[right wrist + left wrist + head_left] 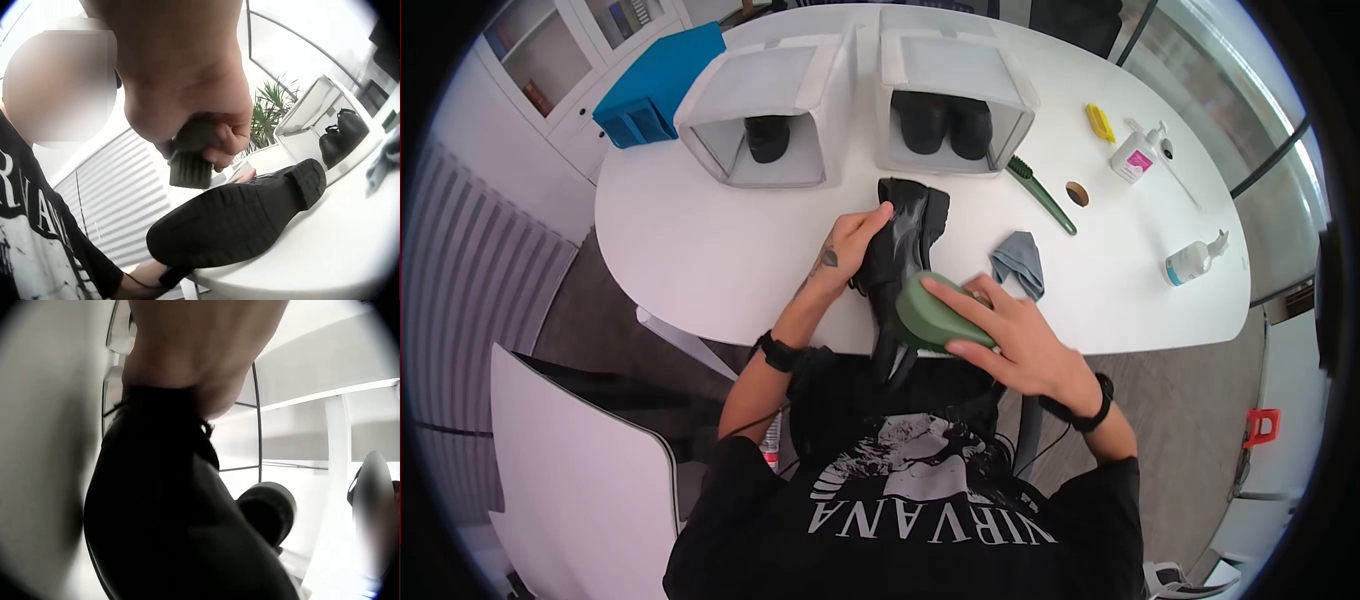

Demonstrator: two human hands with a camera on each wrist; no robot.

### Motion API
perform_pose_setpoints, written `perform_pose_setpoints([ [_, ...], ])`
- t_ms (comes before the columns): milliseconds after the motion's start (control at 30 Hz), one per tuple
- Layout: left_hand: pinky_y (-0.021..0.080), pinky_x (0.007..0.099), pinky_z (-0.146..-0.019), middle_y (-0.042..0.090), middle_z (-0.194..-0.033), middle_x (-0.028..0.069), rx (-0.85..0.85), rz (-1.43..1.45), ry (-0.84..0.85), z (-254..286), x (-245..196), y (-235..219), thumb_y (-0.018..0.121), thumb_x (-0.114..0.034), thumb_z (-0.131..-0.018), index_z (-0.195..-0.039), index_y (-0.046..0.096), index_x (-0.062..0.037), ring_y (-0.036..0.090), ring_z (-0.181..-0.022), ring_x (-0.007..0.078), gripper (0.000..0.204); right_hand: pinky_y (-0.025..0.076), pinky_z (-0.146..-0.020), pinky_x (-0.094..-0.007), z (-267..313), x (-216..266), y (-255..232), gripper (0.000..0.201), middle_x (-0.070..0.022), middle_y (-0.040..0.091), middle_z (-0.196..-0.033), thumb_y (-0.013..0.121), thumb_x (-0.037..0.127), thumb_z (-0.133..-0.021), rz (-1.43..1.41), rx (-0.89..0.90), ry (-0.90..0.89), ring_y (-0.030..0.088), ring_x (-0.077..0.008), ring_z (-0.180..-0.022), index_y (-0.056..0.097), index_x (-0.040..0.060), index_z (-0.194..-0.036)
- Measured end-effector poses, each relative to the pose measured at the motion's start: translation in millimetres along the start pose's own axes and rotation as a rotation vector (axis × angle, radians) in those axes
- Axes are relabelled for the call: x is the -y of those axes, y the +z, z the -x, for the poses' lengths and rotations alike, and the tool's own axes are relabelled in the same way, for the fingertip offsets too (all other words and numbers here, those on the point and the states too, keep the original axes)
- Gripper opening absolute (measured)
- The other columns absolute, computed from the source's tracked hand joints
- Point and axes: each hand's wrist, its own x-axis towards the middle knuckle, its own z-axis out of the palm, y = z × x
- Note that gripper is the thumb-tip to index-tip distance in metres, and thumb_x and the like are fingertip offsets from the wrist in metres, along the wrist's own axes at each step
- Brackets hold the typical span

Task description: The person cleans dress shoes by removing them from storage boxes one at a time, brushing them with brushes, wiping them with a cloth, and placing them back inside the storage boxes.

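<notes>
A black lace-up shoe (910, 212) lies tilted on its side, toe towards the person and past the table's front edge. My left hand (850, 245) grips it near the heel opening, thumb on top. In the right wrist view its ridged sole (219, 222) and block heel face the camera. My right hand (1028, 338) holds a green-backed shoe brush (935, 312), fingers over the back, over the front part of the shoe. Dark bristles (190, 172) show below the hand in the right wrist view. The shoe fills much of the left wrist view, the brush (275, 499) behind it.
Two open white boxes (750, 80) (955, 65) hold black shoes at the back. A green long-handled brush (1045, 198), grey cloth (1020, 262), pump bottle (1135, 158), spray bottle (1190, 262) and small yellow object (1099, 122) lie or stand at right. A blue case (660, 80) sits back left.
</notes>
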Motion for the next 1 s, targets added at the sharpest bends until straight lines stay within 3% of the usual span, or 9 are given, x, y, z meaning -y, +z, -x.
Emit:
perform_pose_setpoints([
  [133, 0.057, 0.0292, -0.079, 0.076, -0.098, 0.0042, -0.122, 0.675, -0.335, 16.9, -26.5, -12.5, 0.062, -0.042, -0.106, -0.113, 0.073, 0.0006, 0.072, -0.084, 0.0139, 0.045, 0.045, -0.109, -0.0419, 23.7, -24.9, 8.6, 0.072, -0.0271, 0.056, -0.141, 0.06, 0.036, -0.101, -0.171, -0.422, -0.028, 0.061, -0.0407, -0.124, 0.04, -0.0018, -0.159],
  [200, 0.056, 0.0272, -0.092, 0.074, -0.118, 0.0073, 0.536, 1.137, -0.415, 2.5, 28.8, -62.8, 0.055, -0.039, -0.11, -0.132, 0.066, 0.001, 0.072, -0.102, 0.0169, 0.047, 0.039, -0.116, -0.0415, 26.5, -18.4, 9.7, 0.074, -0.0227, 0.052, -0.153, 0.06, 0.038, -0.101, -0.393, -0.579, 0.142, 0.055, -0.0311, -0.136, 0.038, -0.0035, -0.159],
  [233, 0.047, 0.0286, -0.11, 0.065, -0.139, 0.0084, 0.006, 0.697, 0.074, 59.6, -23.6, -27.1, 0.047, -0.035, -0.113, -0.147, 0.055, -0.0015, 0.064, -0.124, 0.0198, 0.048, 0.038, -0.116, -0.0407, 26.2, -16.8, 10.8, 0.075, -0.0213, 0.053, -0.152, 0.06, 0.039, -0.101, -0.455, -0.615, 0.164, 0.054, -0.0303, -0.137, 0.038, -0.0032, -0.159],
  [267, 0.036, 0.032, -0.122, 0.056, -0.15, 0.0083, -0.019, 0.877, 0.084, 55.6, 66.1, -72.8, 0.039, -0.035, -0.115, -0.157, 0.043, -0.0028, 0.053, -0.138, 0.0202, 0.053, 0.037, -0.117, -0.0399, 24.9, -15.8, 11.6, 0.075, -0.0199, 0.054, -0.151, 0.059, 0.039, -0.101, -0.518, -0.651, 0.184, 0.053, -0.0294, -0.138, 0.038, -0.0028, -0.159],
  [433, 0.038, 0.0326, -0.121, 0.042, -0.164, 0.0123, -0.048, 0.288, 0.405, 87.3, 25.6, -50.0, 0.032, -0.048, -0.115, -0.163, 0.03, -0.0015, 0.046, -0.144, 0.021, 0.066, 0.042, -0.109, -0.0396, 16.6, -15.1, 15.1, 0.074, -0.0219, 0.056, -0.136, 0.063, 0.034, -0.1, -0.28, -0.505, 0.144, 0.058, -0.0347, -0.122, 0.037, -0.0004, -0.161],
  [467, 0.042, 0.0318, -0.118, 0.052, -0.154, 0.0129, -0.017, 0.076, 0.359, 86.6, 11.4, -53.8, 0.032, -0.049, -0.115, -0.161, 0.035, -0.0003, 0.053, -0.138, 0.0211, 0.067, 0.044, -0.105, -0.0401, 14.4, -11.5, 15.6, 0.074, -0.0225, 0.056, -0.13, 0.064, 0.031, -0.099, -0.144, -0.427, 0.15, 0.059, -0.0367, -0.115, 0.037, 0.0005, -0.161],
  [533, 0.049, 0.0293, -0.11, 0.061, -0.142, 0.0124, 0.348, 0.934, 0.268, 82.6, -13.9, -36.2, 0.035, -0.049, -0.114, -0.157, 0.041, 0.0017, 0.061, -0.127, 0.0202, 0.067, 0.047, -0.098, -0.0414, 15.5, -13.9, 22.1, 0.074, -0.0228, 0.054, -0.121, 0.064, 0.026, -0.097, -0.147, -0.444, 0.121, 0.057, -0.039, -0.104, 0.037, 0.0012, -0.161],
  [633, 0.055, 0.0251, -0.102, 0.068, -0.131, 0.0102, 0.082, 0.679, 0.086, 90.1, -45.7, -20.6, 0.041, -0.043, -0.114, -0.155, 0.044, 0.0034, 0.069, -0.112, 0.0149, 0.062, 0.047, -0.094, -0.0409, 17.8, -13.0, 24.0, 0.074, -0.0228, 0.054, -0.12, 0.063, 0.027, -0.097, -0.175, -0.426, 0.069, 0.058, -0.0382, -0.102, 0.036, 0.0006, -0.161],
  [1000, 0.057, 0.0238, -0.098, 0.069, -0.127, 0.0115, 0.302, 0.761, -0.03, 62.5, 21.9, -78.3, 0.057, -0.029, -0.11, -0.158, 0.042, -0.0002, 0.071, -0.105, 0.0139, 0.058, 0.05, -0.086, -0.0408, 22.7, -3.0, 15.3, 0.079, -0.0241, 0.056, -0.118, 0.066, 0.03, -0.093, -0.166, -0.441, -0.044, 0.06, -0.0381, -0.096, 0.038, -0.0039, -0.158],
])
